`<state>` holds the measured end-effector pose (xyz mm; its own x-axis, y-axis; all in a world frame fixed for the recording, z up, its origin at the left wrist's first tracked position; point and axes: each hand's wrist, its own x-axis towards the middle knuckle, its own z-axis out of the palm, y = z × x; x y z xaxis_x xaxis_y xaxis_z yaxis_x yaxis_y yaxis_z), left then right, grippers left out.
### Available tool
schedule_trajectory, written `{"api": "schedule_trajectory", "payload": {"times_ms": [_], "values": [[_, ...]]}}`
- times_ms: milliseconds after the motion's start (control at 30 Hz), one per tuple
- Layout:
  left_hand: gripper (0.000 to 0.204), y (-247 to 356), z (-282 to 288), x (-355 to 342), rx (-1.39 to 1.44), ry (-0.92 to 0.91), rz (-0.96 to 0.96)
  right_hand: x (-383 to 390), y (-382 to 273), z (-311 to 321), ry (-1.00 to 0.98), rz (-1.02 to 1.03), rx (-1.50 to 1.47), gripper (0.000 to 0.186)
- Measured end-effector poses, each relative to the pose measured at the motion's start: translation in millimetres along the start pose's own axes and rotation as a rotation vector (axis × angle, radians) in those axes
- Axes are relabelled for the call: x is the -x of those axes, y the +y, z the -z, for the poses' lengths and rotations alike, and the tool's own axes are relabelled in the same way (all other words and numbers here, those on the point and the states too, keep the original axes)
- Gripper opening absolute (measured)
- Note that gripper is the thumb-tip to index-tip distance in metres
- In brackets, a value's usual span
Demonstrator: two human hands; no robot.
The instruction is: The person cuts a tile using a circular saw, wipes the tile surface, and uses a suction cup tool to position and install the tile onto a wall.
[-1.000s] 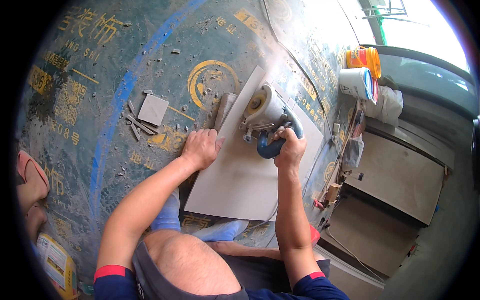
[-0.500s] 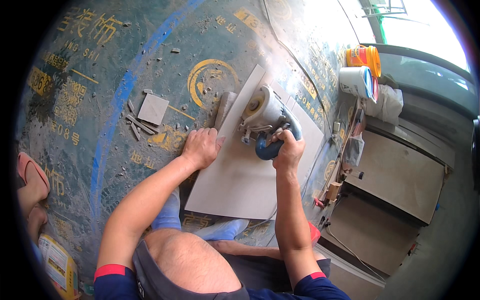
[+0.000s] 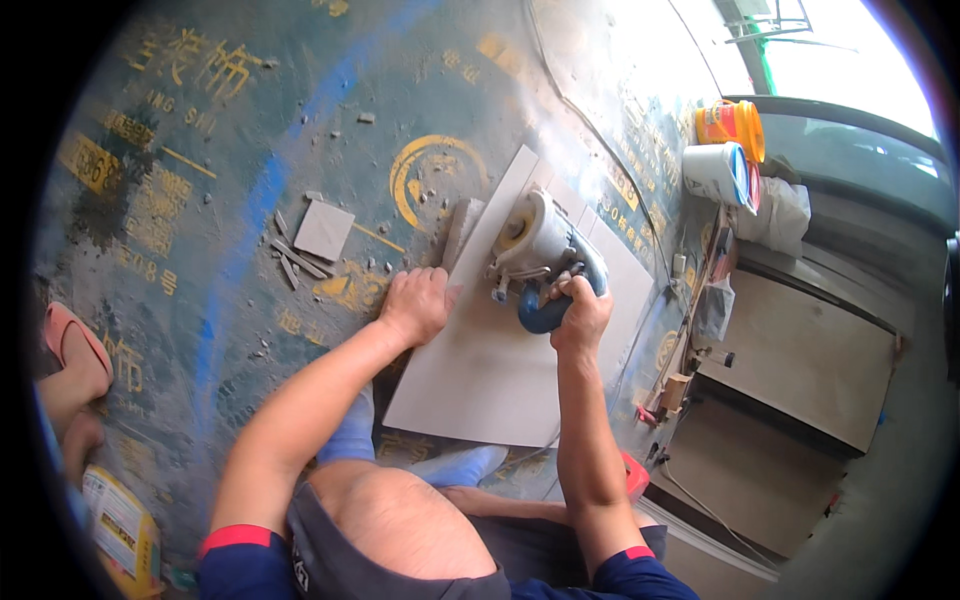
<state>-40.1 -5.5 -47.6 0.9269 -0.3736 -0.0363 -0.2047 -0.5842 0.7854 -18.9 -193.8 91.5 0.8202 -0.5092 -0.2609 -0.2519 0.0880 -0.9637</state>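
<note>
A large pale grey tile (image 3: 480,380) lies on the floor covering in front of my legs. My right hand (image 3: 582,312) is wrapped round the blue handle of a handheld tile saw (image 3: 535,235), which rests on the tile's upper part. Its metal guard faces away from me, and the blade's edge is hidden. My left hand (image 3: 418,305) has its fingers curled at the tile's left edge, thumb toward the top face. Just beyond that hand, a narrow grey strip (image 3: 462,230) sticks out beside the tile.
A small square tile piece (image 3: 324,230) and thin offcuts (image 3: 300,262) lie at left among rubble. A cable (image 3: 590,125) crosses the floor beyond the tile. Buckets (image 3: 715,172) and large boards (image 3: 800,350) stand at right. Another person's foot (image 3: 78,350) is at far left.
The whole view has shifted slightly, so things appear lower and further right. Both hands keep their holds, and the saw sits at nearly the same spot. The far floor looks hazier.
</note>
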Motion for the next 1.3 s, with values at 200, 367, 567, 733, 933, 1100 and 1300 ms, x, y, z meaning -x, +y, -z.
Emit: {"api": "schedule_trajectory", "payload": {"times_ms": [200, 367, 567, 733, 933, 1100, 1300], "values": [[0.036, -3, -6, 1, -0.061, -0.013, -0.009, -8, -36, 34, -0.026, -0.146, -0.108, 0.010], [0.045, 5, 8, 29, -0.028, -0.236, 0.177, -22, -114, 82, -0.033, -0.362, -0.284, 0.010], [0.057, 9, 6, 104, 0.213, -0.458, 0.513, 28, -134, 157, 0.083, -0.446, -0.267, 0.013], [0.053, -22, -18, 111, 0.373, -0.447, 0.570, 44, -112, 181, 0.100, -0.539, -0.247, 0.016], [0.045, 14, 21, 57, 0.156, -0.353, 0.622, 44, -109, 222, 0.169, -0.615, -0.529, 0.011], [0.047, 10, 76, -23, -0.082, -0.211, 0.581, 52, -101, 268, 0.126, -0.499, -0.564, 0.005], [0.050, -26, 115, -73, -0.284, -0.130, 0.383, 85, -91, 283, 0.374, -0.371, -0.311, 0.010]]}}
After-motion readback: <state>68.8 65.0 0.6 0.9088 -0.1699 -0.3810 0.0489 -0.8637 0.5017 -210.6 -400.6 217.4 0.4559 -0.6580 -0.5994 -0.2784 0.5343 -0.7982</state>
